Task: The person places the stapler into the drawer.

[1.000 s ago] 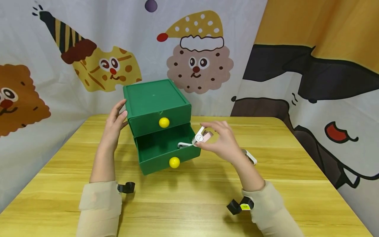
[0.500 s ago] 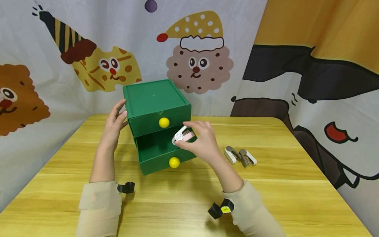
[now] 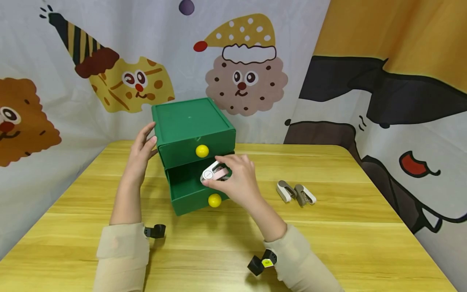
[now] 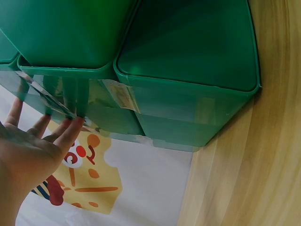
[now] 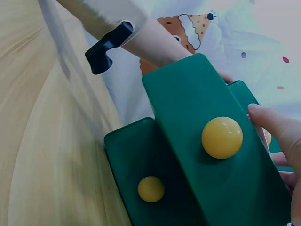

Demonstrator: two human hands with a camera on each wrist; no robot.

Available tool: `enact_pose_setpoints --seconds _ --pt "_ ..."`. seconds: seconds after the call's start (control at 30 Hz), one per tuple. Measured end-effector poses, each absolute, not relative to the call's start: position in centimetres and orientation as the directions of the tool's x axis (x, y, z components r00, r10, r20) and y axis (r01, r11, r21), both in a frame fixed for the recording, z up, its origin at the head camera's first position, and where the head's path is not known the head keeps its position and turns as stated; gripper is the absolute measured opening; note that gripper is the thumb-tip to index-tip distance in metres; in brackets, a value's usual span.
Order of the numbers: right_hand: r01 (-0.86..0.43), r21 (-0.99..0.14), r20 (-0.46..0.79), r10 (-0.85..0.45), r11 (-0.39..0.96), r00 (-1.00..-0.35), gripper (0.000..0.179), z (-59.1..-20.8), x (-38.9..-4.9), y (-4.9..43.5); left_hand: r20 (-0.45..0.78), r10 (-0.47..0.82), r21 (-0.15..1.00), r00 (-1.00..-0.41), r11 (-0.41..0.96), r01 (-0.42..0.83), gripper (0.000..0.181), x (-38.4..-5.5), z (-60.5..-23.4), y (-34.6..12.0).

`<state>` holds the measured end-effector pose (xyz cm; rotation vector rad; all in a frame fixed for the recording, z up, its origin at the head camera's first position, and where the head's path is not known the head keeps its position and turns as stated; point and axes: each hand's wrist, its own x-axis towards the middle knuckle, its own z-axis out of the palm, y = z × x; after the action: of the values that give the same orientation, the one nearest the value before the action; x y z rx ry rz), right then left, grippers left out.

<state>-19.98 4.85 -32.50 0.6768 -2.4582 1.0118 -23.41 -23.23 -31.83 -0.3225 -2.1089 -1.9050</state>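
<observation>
Pinching a small white-and-pink plastic stapler [image 3: 213, 173], the right grip [image 3: 238, 178] hangs over a pulled-out green plastic drawer [image 3: 191, 203]; the spread left grip [image 3: 141, 149] touches the boxy green cabinet [image 3: 191, 121].

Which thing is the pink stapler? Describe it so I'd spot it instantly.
On the wooden table, find the green cabinet. At its open drawer, the person's right grip pinches a small stapler. Its pink and white colouring sets it apart from the two grey and white staplers lying on the table.

Stapler [image 3: 216, 173] partly hidden by right hand [image 3: 238, 178], its lettering [image 3: 208, 174] too small to read
</observation>
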Motion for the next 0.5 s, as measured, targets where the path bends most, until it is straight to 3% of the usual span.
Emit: enact_pose_setpoints --seconds 0.17,0.5 --pt "-0.591 -0.503 0.545 -0.299 0.630 -0.783 0.068 -32.7 -19.9 4.9 0.348 -0.023 0.933 -0.937 0.104 0.344 0.058 -23.5 -31.9 -23.2" --pt "-0.644 -0.569 0.585 -0.299 0.512 -0.754 0.061 -32.5 -20.0 7.4 0.348 -0.020 0.934 -0.937 0.096 0.345 0.058 -23.4 -31.7 -23.1"
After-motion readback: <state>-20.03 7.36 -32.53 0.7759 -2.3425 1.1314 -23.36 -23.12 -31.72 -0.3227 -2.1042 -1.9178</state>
